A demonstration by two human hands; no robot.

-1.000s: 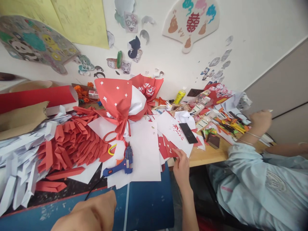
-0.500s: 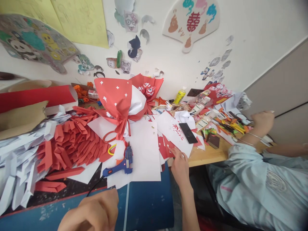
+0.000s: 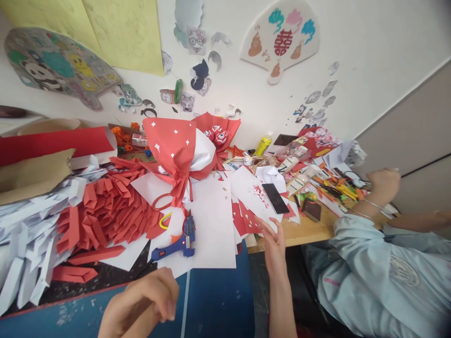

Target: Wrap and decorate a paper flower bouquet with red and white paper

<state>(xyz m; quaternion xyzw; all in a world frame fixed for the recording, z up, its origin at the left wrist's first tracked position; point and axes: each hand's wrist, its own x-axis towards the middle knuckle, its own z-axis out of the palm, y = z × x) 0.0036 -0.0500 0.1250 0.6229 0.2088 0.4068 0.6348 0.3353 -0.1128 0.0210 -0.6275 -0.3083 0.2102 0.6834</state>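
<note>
My left hand (image 3: 144, 298) hovers over the blue table edge, its fingers loosely curled and nothing showing in them. Just beyond it lies a blue hot glue gun (image 3: 179, 241) with a lit red spot, on white paper sheets (image 3: 214, 230). My right hand (image 3: 275, 241) has its fingers apart and palm partly turned up. Its fingertips are at the edge of red paper with white stars (image 3: 246, 218); whether they touch it I cannot tell. Behind the glue gun stands a red paper-wrapped bouquet (image 3: 172, 145), with orange-handled scissors (image 3: 162, 201) near its base.
Folded red paper strips (image 3: 112, 206) and white ones (image 3: 24, 244) pile up on the left. A black phone (image 3: 275, 198) lies on paper to the right. Beyond are a yellow bottle (image 3: 263, 143) and craft clutter. Another person's arm (image 3: 373, 197) rests at far right.
My left hand has shifted slightly right and its fist has loosened. My right hand has turned, with its fingers spreading and rising off the red paper's edge. The view has tilted slightly.
</note>
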